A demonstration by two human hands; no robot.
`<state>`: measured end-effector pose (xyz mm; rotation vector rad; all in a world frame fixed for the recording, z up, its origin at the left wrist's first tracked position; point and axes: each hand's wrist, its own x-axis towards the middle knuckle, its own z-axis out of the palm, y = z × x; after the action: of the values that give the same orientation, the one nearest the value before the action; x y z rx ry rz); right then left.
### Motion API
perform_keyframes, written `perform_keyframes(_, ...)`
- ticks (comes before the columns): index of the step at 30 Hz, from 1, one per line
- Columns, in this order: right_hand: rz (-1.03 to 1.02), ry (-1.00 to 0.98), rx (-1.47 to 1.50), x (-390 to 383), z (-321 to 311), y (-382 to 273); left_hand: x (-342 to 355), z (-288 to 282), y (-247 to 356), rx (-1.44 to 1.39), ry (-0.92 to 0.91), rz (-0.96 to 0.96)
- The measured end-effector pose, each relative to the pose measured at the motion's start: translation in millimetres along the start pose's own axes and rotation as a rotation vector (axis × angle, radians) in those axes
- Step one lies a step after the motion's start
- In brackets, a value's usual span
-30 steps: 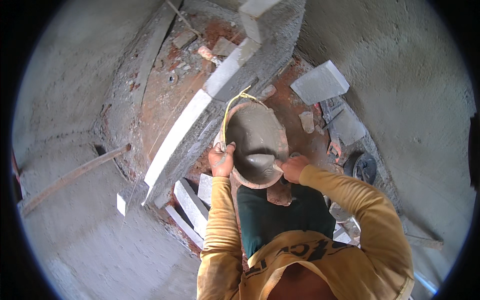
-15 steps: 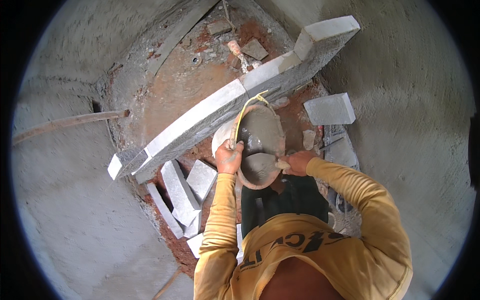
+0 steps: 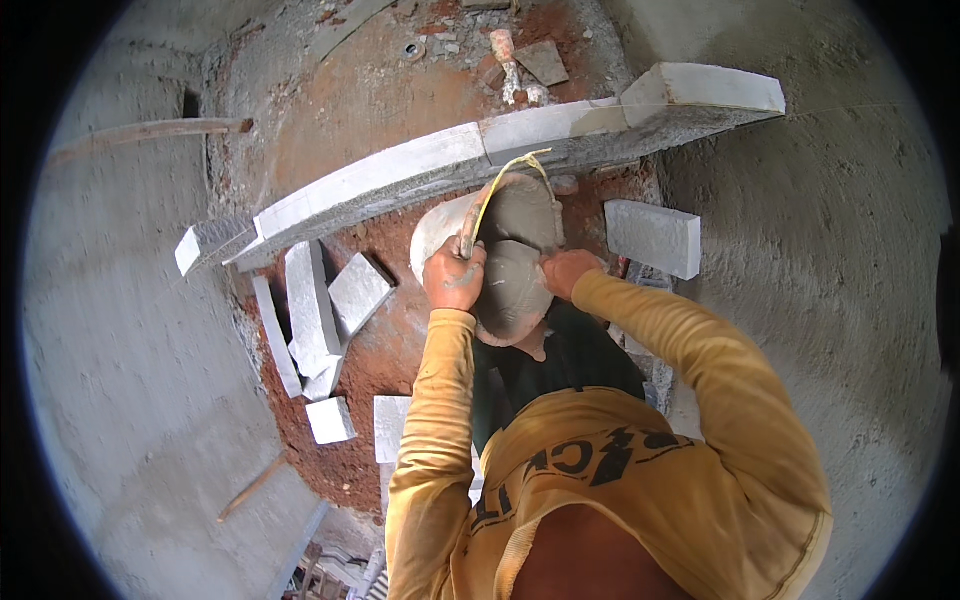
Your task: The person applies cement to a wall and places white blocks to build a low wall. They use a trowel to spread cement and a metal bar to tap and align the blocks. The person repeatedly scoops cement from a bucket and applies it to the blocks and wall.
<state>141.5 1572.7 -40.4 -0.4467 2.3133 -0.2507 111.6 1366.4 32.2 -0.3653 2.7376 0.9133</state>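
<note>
1. So the bucket (image 3: 432, 238) is being held up over the person's dark trousers (image 3: 575, 370), just on the near side of the low block wall (image 3: 400, 172). It's being tipped more than a second ago, with more of its pale outer side being shown.
2. The left hand (image 3: 455, 277) is being kept closed on the bucket's left rim, right by the end of the yellow handle (image 3: 487, 203). Same grip as before.
3. The trowel (image 3: 515, 275) is being gripped in the right hand (image 3: 570, 272), fingers curled shut. Its handle is mostly being hidden by them now; more of it was being shown half a second back.
4. The blade is being held higher in the bucket than earlier, with wet grey mortar (image 3: 525, 212) being seen behind it.
5. The whole view is being turned too: the wall is being seen flatter across, and more of the loose blocks (image 3: 312, 305) on the left are being brought into sight.
</note>
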Motion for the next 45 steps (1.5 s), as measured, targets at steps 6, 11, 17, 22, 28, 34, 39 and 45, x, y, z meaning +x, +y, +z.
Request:
perform_keyframes(6,-0.099,-0.254,0.571,-2,-1,66,-7,3,-10,-0.453,-0.023,-0.186)
perform_keyframes(11,-0.036,-0.309,0.746,-9,-29,92,-8,25,-31,-0.510,0.064,-0.265)
perform_keyframes(17,0.077,-0.233,0.827,10,-91,129,-14,63,-79,-0.598,0.200,-0.378)
perform_keyframes(22,0.059,0.181,0.307,56,-128,150,-41,65,-100,-0.667,0.319,-0.376)
perform_keyframes(28,0.119,0.480,-0.114,63,-128,153,-68,42,-109,-0.619,0.310,-0.480)
perform_keyframes(34,0.299,0.444,-0.076,23,-114,182,-78,36,-127,-0.525,0.249,-0.524)
perform_keyframes(39,0.413,0.435,-0.057,14,-113,178,-73,45,-121,-0.640,0.314,-0.431)
perform_keyframes(45,0.063,0.163,0.134,-8,-106,126,-45,43,-81,-0.351,0.225,-0.426)
